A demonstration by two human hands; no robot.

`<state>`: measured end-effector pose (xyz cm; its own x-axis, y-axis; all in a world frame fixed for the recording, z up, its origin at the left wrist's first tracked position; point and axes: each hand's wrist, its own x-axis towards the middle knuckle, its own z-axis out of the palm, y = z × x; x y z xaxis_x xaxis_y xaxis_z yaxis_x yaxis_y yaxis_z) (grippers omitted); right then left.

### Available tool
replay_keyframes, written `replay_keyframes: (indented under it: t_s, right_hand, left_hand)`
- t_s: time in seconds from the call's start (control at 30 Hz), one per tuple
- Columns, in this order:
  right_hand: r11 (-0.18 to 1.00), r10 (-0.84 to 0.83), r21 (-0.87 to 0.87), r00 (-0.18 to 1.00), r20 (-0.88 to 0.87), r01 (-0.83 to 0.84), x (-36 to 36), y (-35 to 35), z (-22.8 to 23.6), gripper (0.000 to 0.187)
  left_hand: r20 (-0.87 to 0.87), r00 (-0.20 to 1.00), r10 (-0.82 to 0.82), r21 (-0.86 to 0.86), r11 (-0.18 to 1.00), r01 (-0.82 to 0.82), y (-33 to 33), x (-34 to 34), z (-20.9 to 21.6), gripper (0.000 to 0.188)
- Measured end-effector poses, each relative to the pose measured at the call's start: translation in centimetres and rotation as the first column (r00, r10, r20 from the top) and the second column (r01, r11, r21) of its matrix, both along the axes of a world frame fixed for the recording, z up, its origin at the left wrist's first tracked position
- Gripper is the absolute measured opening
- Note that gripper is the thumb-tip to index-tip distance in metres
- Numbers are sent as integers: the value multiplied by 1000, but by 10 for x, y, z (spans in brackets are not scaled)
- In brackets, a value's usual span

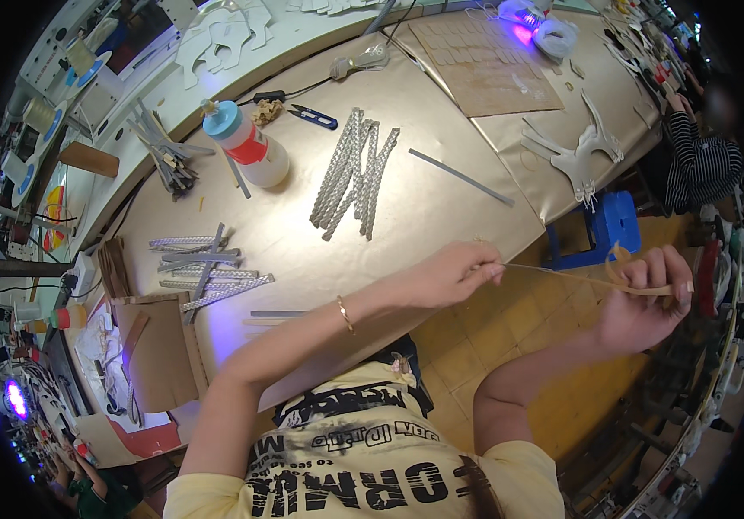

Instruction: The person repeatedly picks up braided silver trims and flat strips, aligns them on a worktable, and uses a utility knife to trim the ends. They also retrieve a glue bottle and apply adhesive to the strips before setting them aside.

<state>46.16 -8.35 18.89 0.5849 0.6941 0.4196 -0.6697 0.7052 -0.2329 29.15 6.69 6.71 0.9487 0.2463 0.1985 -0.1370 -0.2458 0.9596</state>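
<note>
My left hand (463, 275) is closed in a pinch over the table's front edge, gripping one end of a thin pale strand (553, 272). It stretches to the right, out over the floor, toward my raised right hand (648, 298). There my fingers are curled round a tan strip (640, 290), with a loop of it standing up beside them. Whether strand and strip are one piece, I cannot tell. Beyond my left hand, several braided silver straps (350, 177) lie in a bunch, and a single grey strip (461, 176) rests to their right.
A squeeze bottle (246, 147) with a blue cap stands at the back left, near blue thread snips (316, 117). More silver and grey strips (207, 268) lie left, beside a cardboard piece (160, 355). White strappy pieces (575, 156) are far right, above a blue stool (609, 225). Another person (700, 160) sits beyond.
</note>
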Motion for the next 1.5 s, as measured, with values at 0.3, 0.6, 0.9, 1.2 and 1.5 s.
replay_keyframes:
  t_s: [0.3, 0.6, 0.9, 1.2, 1.5]
  right_hand:
    - [890, -445, -93, 895, 36, 447, 36, -82, -34, 7]
    - [591, -416, -683, 888, 197, 428, -7, -40, -79, 13]
    - [493, 262, -806, 828, 497, 328, -86, 29, -110, 13]
    - [440, 880, -739, -82, 468, 511, -198, 85, -111, 24]
    - [728, 646, -404, -358, 674, 554, -282, 102, -122, 27]
  left_hand:
    - [-243, 965, 96, 682, 724, 99, 75, 12, -7, 26]
    - [-44, 990, 137, 911, 411, -16, 84, 40, -39, 25]
    - [218, 861, 459, 611, 624, -487, 57, -61, -2, 15]
    - [-405, 240, 882, 501, 433, -750, -19, -300, -2, 20]
    - [-199, 219, 955, 624, 296, -723, -52, -314, -33, 37]
